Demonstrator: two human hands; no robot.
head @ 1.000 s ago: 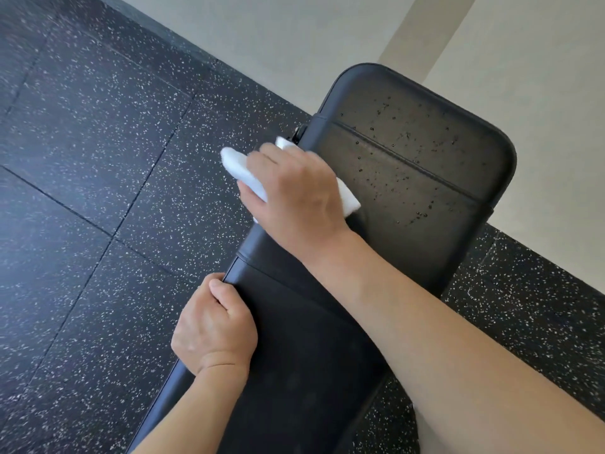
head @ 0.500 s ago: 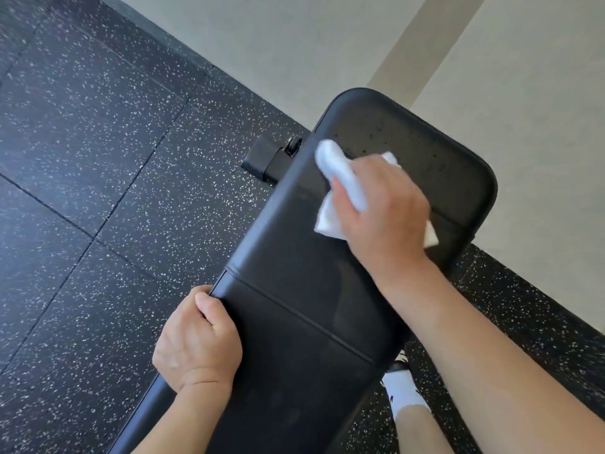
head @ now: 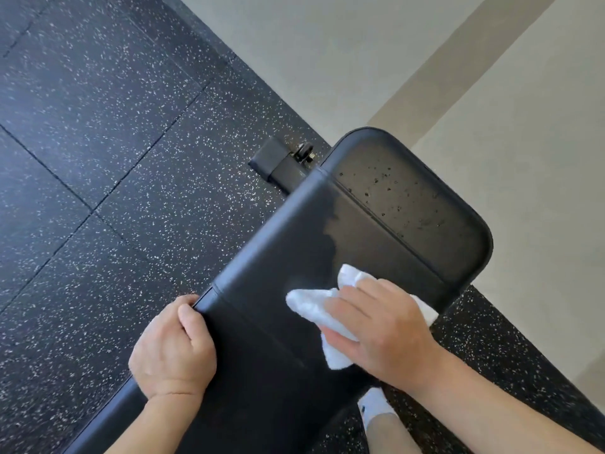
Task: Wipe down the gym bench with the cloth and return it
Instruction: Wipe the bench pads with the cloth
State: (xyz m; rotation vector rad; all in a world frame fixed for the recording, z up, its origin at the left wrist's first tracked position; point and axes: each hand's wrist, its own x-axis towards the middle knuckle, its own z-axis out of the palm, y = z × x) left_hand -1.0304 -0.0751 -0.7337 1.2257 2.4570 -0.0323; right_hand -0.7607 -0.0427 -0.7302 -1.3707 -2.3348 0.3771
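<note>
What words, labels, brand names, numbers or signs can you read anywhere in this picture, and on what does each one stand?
None can be read.
Black padded gym bench: no lettering shows.
White folded cloth: plain.
White sock: one small dark mark, too small to read.
Black speckled rubber floor and pale wall: no signs.

We are in a gym or home exercise room. The floor (head: 98, 178) is laid with black rubber tiles flecked white, their seams visible, as is typical of weight areas. A black padded gym bench (head: 294, 244) stands on it, its steel foot (head: 278, 163) resting beside a plain off-white wall (head: 327, 54).
</note>
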